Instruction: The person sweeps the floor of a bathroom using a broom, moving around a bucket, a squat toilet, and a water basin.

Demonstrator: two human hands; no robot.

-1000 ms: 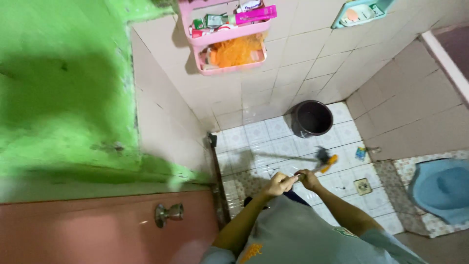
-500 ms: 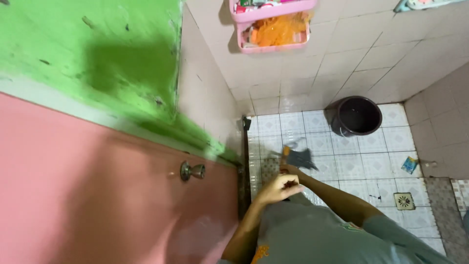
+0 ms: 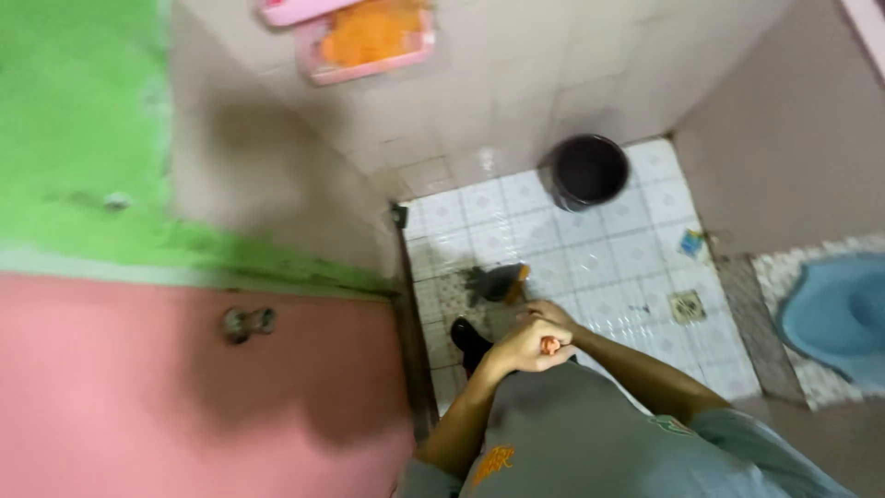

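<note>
1. The left hand (image 3: 523, 349) is closed in a fist around the orange end of a brush handle (image 3: 549, 346).
2. The right hand (image 3: 550, 314) sits just behind it on the same handle; its grip I cannot tell.
3. The brush head (image 3: 502, 281) rests on the tiled floor (image 3: 608, 267), near the pink door (image 3: 184, 397).
4. A dark bucket (image 3: 586, 171) stands in the corner, well apart from the brush.
</note>
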